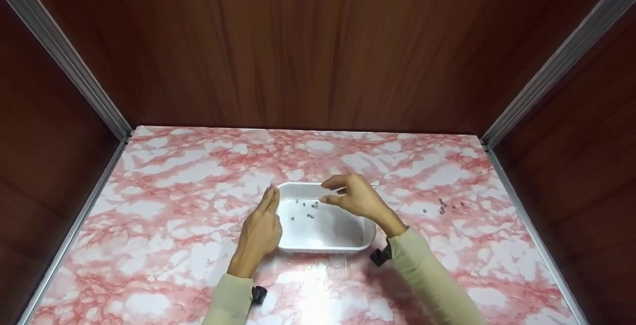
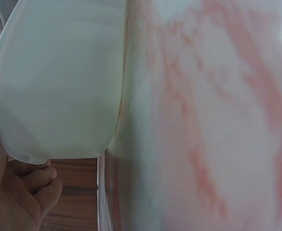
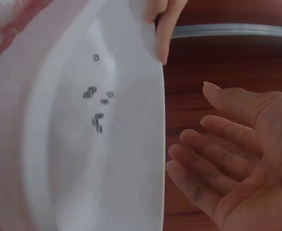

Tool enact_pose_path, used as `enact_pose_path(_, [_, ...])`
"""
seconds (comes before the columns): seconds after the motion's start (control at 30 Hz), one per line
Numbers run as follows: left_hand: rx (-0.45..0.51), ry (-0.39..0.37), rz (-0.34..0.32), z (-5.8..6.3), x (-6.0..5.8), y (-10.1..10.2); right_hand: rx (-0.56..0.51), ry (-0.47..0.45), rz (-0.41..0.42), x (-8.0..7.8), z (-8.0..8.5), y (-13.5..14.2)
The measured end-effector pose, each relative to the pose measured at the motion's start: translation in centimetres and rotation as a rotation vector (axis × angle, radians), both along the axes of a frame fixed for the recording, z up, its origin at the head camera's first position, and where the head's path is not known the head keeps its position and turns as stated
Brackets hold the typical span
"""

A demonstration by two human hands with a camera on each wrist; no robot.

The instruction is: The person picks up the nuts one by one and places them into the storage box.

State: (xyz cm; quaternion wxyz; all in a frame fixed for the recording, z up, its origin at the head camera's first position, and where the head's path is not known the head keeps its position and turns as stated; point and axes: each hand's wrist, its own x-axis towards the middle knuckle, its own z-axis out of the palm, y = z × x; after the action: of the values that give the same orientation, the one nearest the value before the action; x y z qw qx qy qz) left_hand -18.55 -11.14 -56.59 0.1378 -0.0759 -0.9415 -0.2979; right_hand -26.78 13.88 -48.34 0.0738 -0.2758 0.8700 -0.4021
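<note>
A white oblong tray (image 1: 343, 225) lies in front of me, with several small metal nuts (image 1: 312, 216) scattered on its floor toward the left. My left hand (image 1: 260, 230) holds the tray's left end. In the left wrist view, bent fingers (image 2: 47, 185) show at the rim's corner. Over the tray's back right part hovers my right hand (image 1: 358, 198). Its thumb and fingers are apart, with nothing between them. From the right wrist, this hand (image 3: 232, 154) appears beside the tray's rim, palm visible, and the nuts (image 3: 97, 122) sit in loose clusters inside.
More small metal nuts (image 1: 442, 208) lie on the pink and white marbled table (image 1: 179, 205), right of the tray. Dark wood panels (image 1: 308, 56) with metal edge strips (image 1: 561, 56) enclose the back and sides.
</note>
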Motion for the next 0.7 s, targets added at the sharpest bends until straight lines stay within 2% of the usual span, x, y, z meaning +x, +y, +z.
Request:
enact_pose_path(0.1, [0.002, -0.002, 0.0, 0.0, 0.0, 0.0, 0.014, 0.053, -0.013, 0.5, 0.2, 0.9])
enact_pose_path(0.23, [0.01, -0.016, 0.001, 0.0, 0.0, 0.1, 0.026, 0.081, -0.063, 1.3, 0.1, 2.4])
enact_pose_path(0.47, [0.022, -0.032, -0.006, 0.0, 0.1, 0.1, 0.015, 0.119, -0.179, 2.6, -0.8, 5.7])
enact_pose_path(0.7, [0.009, -0.027, 0.003, 0.1, 0.1, -0.1, 0.01, 0.145, -0.262, 3.0, -1.8, 9.4])
